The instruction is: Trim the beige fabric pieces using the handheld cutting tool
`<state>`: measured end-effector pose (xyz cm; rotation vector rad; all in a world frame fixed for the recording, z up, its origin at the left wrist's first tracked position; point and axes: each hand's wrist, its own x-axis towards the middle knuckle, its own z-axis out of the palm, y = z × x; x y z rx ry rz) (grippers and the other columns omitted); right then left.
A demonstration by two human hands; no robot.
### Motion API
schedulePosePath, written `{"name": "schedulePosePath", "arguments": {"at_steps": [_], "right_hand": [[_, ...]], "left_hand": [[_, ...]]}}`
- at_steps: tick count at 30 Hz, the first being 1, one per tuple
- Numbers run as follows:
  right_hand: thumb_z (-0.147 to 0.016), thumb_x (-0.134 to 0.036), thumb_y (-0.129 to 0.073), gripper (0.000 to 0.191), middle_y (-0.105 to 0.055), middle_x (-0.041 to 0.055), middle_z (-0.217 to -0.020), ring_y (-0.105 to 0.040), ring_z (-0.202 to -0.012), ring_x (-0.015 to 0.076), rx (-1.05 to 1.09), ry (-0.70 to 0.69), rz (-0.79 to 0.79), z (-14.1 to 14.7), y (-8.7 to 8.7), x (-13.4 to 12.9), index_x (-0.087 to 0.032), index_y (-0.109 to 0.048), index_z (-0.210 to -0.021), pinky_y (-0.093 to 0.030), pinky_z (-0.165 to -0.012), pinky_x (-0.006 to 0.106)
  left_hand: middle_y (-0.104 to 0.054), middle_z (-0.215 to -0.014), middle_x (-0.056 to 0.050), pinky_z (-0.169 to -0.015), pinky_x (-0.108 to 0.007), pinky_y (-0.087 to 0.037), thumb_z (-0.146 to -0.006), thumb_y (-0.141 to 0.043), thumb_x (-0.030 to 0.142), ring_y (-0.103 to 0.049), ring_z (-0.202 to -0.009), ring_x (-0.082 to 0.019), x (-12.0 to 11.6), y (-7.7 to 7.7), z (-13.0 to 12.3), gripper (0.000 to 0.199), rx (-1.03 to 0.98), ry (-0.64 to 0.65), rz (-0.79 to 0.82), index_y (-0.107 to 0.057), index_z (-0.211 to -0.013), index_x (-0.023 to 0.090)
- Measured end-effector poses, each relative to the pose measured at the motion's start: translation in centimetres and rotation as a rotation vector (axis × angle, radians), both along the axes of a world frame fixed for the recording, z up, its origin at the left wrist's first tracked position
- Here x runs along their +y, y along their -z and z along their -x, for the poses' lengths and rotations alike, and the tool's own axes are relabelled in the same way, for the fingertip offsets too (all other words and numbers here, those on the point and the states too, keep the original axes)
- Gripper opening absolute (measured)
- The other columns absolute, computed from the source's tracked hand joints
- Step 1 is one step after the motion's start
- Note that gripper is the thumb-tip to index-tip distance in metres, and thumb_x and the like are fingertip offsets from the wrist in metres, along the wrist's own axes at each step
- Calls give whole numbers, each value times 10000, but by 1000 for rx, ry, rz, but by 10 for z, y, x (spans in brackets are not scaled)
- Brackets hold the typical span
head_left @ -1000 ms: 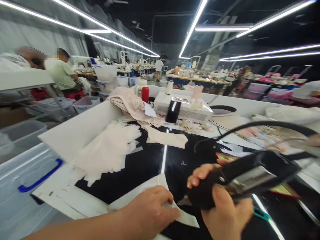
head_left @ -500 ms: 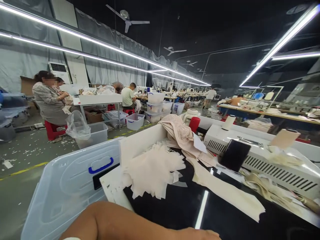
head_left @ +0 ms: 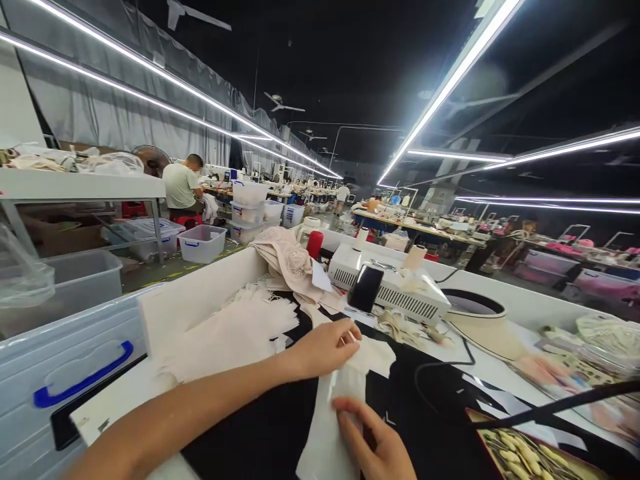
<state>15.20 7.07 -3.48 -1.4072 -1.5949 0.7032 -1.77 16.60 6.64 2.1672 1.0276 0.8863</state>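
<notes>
On the black work surface (head_left: 270,427), a long pale fabric strip (head_left: 325,433) runs from the front edge towards the middle. My left hand (head_left: 327,347) reaches across from the left, its fingers curled together at the upper end of the strip, beside a cream fabric piece (head_left: 377,355). My right hand (head_left: 373,437) is lower, with thumb and forefinger closed on the strip's right edge. A heap of pale fabric pieces (head_left: 235,333) lies left of my left hand. Lace fabric (head_left: 287,260) is bundled behind it.
Behind the hands are a white vented machine (head_left: 390,287), a phone (head_left: 366,288) and a red thread cone (head_left: 315,245). To the right stand a round cream-sided container (head_left: 485,333) and a box of small yellowish items (head_left: 530,453); a black cable crosses there. A person (head_left: 181,187) sits far left.
The view has swung right. My left hand has come up over the surface to the fabric, and my right hand has entered at the bottom, on the strip.
</notes>
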Motion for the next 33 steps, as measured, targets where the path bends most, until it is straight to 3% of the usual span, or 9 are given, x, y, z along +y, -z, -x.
{"name": "schedulePosePath", "arguments": {"at_steps": [4,7,11,16,20,23,28,33], "right_hand": [[-851,-656,-584,510,-680,6,-616,-616,-580,222,-81,124,-13,-32,-39,47,-220,-820,-968,-499,-567,318],[-837,-622,-615,471,-719,17,-667,-645,-628,240,-110,190,-36,-57,-58,76,-220,-807,-989,-493,-598,335],[-849,-612,-557,497,-803,86,-841,-709,-744,283,-128,273,-88,-71,-59,107,-194,-778,-1003,-530,-688,383],[-826,-499,-554,417,-819,127,-1061,-748,-973,331,-195,220,-157,-67,-43,133,-206,-773,-1025,-553,-934,468],[-851,-475,-575,393,-785,132,-1180,-696,-1171,375,-244,138,-215,-62,-34,128,-220,-780,-1069,-498,-1073,559],[-884,-511,-590,382,-782,110,-1182,-698,-1185,370,-237,65,-237,-55,-31,111,-251,-783,-1086,-511,-1080,580],[-950,-522,-608,308,-785,67,-1183,-752,-1139,308,-238,-101,-308,-38,-27,76,-311,-783,-1089,-616,-997,482],[-991,-472,-614,245,-800,58,-1129,-808,-1023,257,-281,-234,-401,-24,-24,49,-305,-781,-1056,-683,-851,349]], "left_hand": [[-713,-1028,-44,-840,-346,-592,-1042,-639,287,-693,-890,-181,47,0,7,203,-14,-103,42,-678,-1192,157],[-688,-1229,-91,-908,-430,-619,-1055,-674,385,-703,-1042,-229,74,6,10,317,2,-183,76,-659,-1272,155],[-666,-1307,-106,-947,-458,-615,-1051,-681,383,-693,-1111,-251,92,26,7,352,58,-257,115,-644,-1322,162],[-663,-1319,-109,-960,-464,-611,-1051,-681,379,-689,-1125,-253,87,44,8,347,174,-292,105,-645,-1323,167],[-662,-1325,-109,-970,-469,-607,-1054,-677,377,-687,-1134,-255,77,31,30,346,268,-301,54,-645,-1327,169],[-664,-1326,-107,-983,-471,-601,-1057,-670,380,-684,-1143,-254,72,11,68,325,358,-328,23,-657,-1307,172],[-665,-1322,-104,-969,-454,-608,-1060,-665,383,-687,-1123,-247,55,-15,144,313,559,-467,66,-662,-1300,182],[-660,-1324,-109,-961,-468,-610,-1048,-685,383,-687,-1130,-258,32,-11,177,357,662,-581,158,-643,-1328,166]]}}
